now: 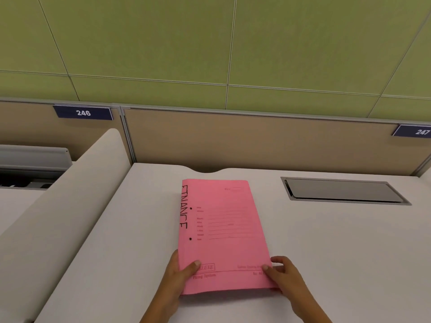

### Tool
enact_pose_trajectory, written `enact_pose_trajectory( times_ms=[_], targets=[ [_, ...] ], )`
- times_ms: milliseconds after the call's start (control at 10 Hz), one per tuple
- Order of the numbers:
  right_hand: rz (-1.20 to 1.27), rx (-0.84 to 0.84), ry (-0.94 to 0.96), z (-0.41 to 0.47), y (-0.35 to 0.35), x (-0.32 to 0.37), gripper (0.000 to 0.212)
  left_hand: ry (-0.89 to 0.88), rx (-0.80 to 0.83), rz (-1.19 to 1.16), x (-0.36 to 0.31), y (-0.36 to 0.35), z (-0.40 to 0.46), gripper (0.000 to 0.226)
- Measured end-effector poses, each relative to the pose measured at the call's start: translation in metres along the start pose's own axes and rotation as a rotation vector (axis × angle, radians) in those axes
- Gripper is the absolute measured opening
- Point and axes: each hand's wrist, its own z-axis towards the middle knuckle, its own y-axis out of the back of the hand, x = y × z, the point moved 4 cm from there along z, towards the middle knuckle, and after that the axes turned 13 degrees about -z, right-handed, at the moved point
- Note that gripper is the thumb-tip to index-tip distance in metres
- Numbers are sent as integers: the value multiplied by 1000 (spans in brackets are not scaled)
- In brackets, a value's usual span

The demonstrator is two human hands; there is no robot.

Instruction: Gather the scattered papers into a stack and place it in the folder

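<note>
A pink folder [224, 234] lies shut on the white desk [326, 252], its long side running away from me, with "FINANCE" handwritten along its left edge. My left hand [177, 276] grips the folder's near left corner, thumb on top of the cover. My right hand [284, 276] holds the near right corner the same way. No loose papers are visible; whatever is inside the folder is hidden by its cover.
A dark metal cable hatch [342, 191] is set into the desk at the back right. A beige partition [256, 138] with number plates 246 [83, 112] and 247 [417, 131] closes off the back. A rounded white divider [70, 201] borders the desk's left side.
</note>
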Motion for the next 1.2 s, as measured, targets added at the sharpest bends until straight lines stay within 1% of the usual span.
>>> enact_pose_trajectory(
  times_ms=[100,300,400,500,600,700,800,900,1000,1100,1200],
  targets=[
    [163,92,24,2,28,8,22,-20,41,30,-6,-27,17,48],
    [120,-61,58,44,69,15,26,-111,72,214,-17,-80,59,48],
    [72,-119,55,84,93,20,28,-130,75,281,-19,-119,97,42],
    [7,-139,53,120,106,21,28,-95,31,349,-7,-141,133,40],
    [-41,-143,40,138,109,18,28,-79,-14,406,3,-150,151,41],
    [-42,-143,13,156,115,11,27,-122,-113,592,8,-160,165,46],
    [-61,-153,24,162,119,10,25,-185,-204,791,6,-159,167,48],
    [-111,-159,48,163,123,9,20,-242,-281,931,7,-156,165,48],
    [-208,-187,64,165,124,8,16,-268,-326,1070,9,-156,165,55],
    [-293,-225,87,164,126,8,24,-397,-449,1211,16,-157,152,73],
    [-271,-276,112,161,132,5,26,-546,-468,1271,21,-160,141,81]
  ],
)
